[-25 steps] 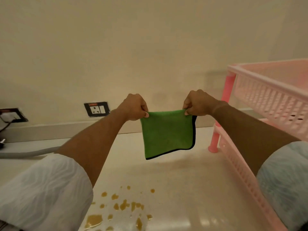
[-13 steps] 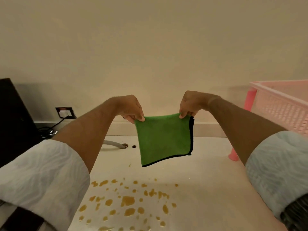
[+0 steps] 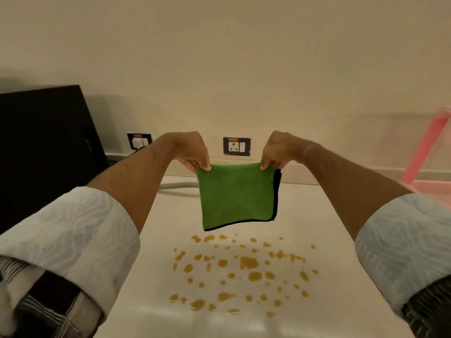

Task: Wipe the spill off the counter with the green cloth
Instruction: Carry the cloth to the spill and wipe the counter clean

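Presently our left hand (image 3: 192, 152) and right hand (image 3: 275, 151) each pinch a top corner of the green cloth (image 3: 235, 195), hanging it folded above the untouched spill (image 3: 244, 272) on the counter (image 3: 329, 228), presumably to lower it flat.

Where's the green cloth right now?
In the head view the green cloth hangs mid-frame, pinched at its top corners by the left hand and right hand, above the counter, just behind the spill.

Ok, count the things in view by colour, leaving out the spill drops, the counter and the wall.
Green: 1, the cloth
Black: 3, two sockets and a panel
Pink: 1, the rack
Grey: 1, a hose
Total: 6
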`<state>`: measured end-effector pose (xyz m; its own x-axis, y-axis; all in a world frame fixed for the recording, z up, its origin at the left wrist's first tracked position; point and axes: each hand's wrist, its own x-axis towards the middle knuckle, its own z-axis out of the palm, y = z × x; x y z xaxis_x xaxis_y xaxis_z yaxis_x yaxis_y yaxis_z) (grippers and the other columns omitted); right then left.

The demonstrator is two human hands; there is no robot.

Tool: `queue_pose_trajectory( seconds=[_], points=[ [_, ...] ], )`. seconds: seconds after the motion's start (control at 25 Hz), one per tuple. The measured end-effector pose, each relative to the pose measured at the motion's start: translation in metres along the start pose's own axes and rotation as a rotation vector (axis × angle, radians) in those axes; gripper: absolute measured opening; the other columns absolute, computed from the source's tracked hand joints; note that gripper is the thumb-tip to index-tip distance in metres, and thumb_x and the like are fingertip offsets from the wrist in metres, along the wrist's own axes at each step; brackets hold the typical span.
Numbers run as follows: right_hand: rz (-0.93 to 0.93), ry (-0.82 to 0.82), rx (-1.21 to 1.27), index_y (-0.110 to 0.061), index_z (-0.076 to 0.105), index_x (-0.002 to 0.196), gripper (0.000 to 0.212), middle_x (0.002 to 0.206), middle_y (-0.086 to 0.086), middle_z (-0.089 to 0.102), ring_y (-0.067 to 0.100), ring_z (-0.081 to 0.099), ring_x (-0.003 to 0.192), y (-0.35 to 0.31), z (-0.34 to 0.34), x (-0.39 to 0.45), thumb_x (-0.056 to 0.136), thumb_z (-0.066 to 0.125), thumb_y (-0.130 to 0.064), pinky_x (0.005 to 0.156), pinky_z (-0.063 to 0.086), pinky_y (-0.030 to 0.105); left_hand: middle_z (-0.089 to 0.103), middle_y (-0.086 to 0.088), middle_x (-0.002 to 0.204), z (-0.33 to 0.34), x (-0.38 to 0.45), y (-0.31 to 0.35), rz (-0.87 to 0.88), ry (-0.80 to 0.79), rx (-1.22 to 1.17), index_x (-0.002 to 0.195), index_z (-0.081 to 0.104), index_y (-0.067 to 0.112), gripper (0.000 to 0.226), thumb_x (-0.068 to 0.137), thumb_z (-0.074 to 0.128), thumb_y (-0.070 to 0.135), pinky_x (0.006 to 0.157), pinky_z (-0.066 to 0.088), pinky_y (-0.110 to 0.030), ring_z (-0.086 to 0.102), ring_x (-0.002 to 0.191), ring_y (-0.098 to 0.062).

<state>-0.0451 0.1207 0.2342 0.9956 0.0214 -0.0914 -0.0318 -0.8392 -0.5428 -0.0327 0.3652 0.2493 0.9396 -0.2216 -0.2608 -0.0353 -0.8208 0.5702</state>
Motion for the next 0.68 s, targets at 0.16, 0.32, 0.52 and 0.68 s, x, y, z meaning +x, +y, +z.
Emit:
queue_pose_trajectory(
  seconds=[0.16, 0.32, 0.52, 0.68],
  points=[
    [0.038, 0.049, -0.012, 0.003, 0.074, 0.093, 0.025, 0.091, 0.019, 0.075, 0.033, 0.073, 0.086, -0.042, 0.056, 0.007, 0.073, 0.08, -0.01, 0.078, 0.062, 0.037, 0.073, -0.011, 0.083, -0.023, 0.012, -0.071, 0.055, 0.017, 0.015, 0.09, 0.073, -0.001, 0.016, 0.074, 0.078, 0.0, 0.061, 0.061, -0.023, 0.072, 0.074, -0.018],
    [0.078, 0.096, -0.074, 0.004, 0.075, 0.088, 0.023, 0.087, 0.02, 0.075, 0.036, 0.072, 0.084, -0.068, 0.103, 0.014, 0.074, 0.077, -0.014, 0.077, 0.059, 0.037, 0.073, -0.012, 0.085, -0.028, 0.028, -0.123, 0.128, 0.05, 0.065, 0.087, 0.074, 0.0, 0.016, 0.073, 0.08, 0.003, 0.071, 0.061, -0.028, 0.072, 0.078, -0.022],
    [0.071, 0.261, -0.15, 0.004, 0.075, 0.08, 0.018, 0.083, 0.021, 0.074, 0.031, 0.067, 0.078, -0.079, 0.151, 0.014, 0.07, 0.066, -0.008, 0.074, 0.058, 0.041, 0.073, -0.006, 0.084, -0.017, 0.036, -0.159, 0.268, 0.234, 0.25, 0.084, 0.077, 0.008, 0.012, 0.072, 0.077, 0.008, 0.08, 0.057, -0.031, 0.067, 0.082, -0.019],
    [0.081, 0.24, -0.202, -0.006, 0.069, 0.07, 0.011, 0.074, 0.012, 0.068, 0.032, 0.064, 0.073, -0.076, 0.187, 0.0, 0.07, 0.06, -0.012, 0.064, 0.057, 0.036, 0.069, 0.001, 0.075, 0.008, 0.023, -0.189, 0.249, 0.221, 0.253, 0.079, 0.077, 0.013, 0.009, 0.072, 0.076, 0.008, 0.07, 0.055, -0.027, 0.066, 0.076, -0.016]
  ],
)
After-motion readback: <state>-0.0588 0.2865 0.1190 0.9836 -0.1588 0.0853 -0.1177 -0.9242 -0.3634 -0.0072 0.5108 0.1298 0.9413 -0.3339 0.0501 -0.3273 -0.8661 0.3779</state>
